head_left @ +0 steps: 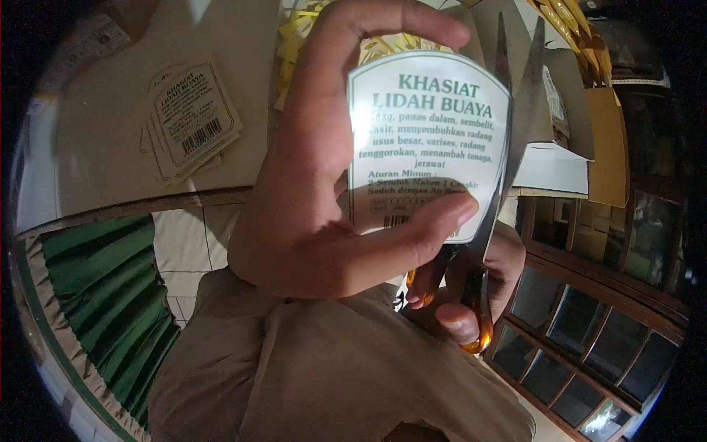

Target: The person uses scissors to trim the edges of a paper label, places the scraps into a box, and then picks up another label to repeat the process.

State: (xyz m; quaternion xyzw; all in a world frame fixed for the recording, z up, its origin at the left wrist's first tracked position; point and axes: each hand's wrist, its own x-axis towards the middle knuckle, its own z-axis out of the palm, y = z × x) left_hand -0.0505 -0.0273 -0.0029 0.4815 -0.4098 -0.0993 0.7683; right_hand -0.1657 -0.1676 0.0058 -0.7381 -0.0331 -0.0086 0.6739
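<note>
My left hand (302, 191) holds a white paper label (431, 110) with a green border and green print, pinched by its edges between the curled fingers and the thumb. The thumb lies across the label's lower part and covers some of its text. Behind the label, my right hand (504, 258) has its fingers in the amber handles of a pair of scissors (527, 96). The scissor blades point upward and stand slightly apart, running along the label's right edge. Part of the right hand is hidden behind the label and left thumb.
A small stack of similar labels (195, 110) lies on the table (88, 147) at left. Yellow paper scraps (293, 51) sit behind my left hand. At right are a white box (549, 175) and gold packets (578, 33). My lap (331, 353) is below the table edge.
</note>
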